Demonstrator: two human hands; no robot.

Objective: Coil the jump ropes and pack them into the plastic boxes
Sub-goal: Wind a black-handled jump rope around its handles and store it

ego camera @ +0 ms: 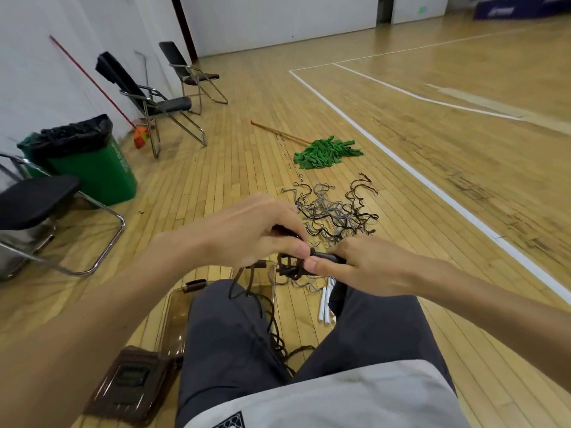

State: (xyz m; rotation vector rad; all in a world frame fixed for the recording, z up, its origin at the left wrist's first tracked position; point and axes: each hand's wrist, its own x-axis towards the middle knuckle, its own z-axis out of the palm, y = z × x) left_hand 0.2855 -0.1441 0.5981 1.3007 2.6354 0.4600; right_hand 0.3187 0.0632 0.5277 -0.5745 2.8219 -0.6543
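Item: dark brown braided jump rope (289, 268), part-coiled; held at knee height above the wooden gym floor (216, 180), loops bunched between both hands; its loose tail runs over the left thigh and drops between the legs.

Left hand (247, 233): fingers curled, thumb and forefinger pinching the loops.

Right hand (364, 268): closed round the short black plastic rope handle (329, 258), thumb pressed near its tip.

Smoky clear plastic box (174, 316): on the floor under the left leg, open; contents hidden by the leg; its dark brown latched lid (133, 381) lies just beside it.

Unsorted stock: tangled heap of grey and dark ropes (333, 211) on the floor ahead; pair of white handles (326, 307) near the right knee.

Also present: green strip mop (324, 152); green bin with black liner (92, 162); black folding chairs (160, 103).

Status, judged: winding in progress; nothing from this rope boxed yet.

Hazards, judged: the pinch is small, so springy loops could slip free and undo the coil; the hanging tail could catch on the box latch or twist on itself; whether it is snarled in the heap cannot be told, and pulling then would drag the tangle tighter.
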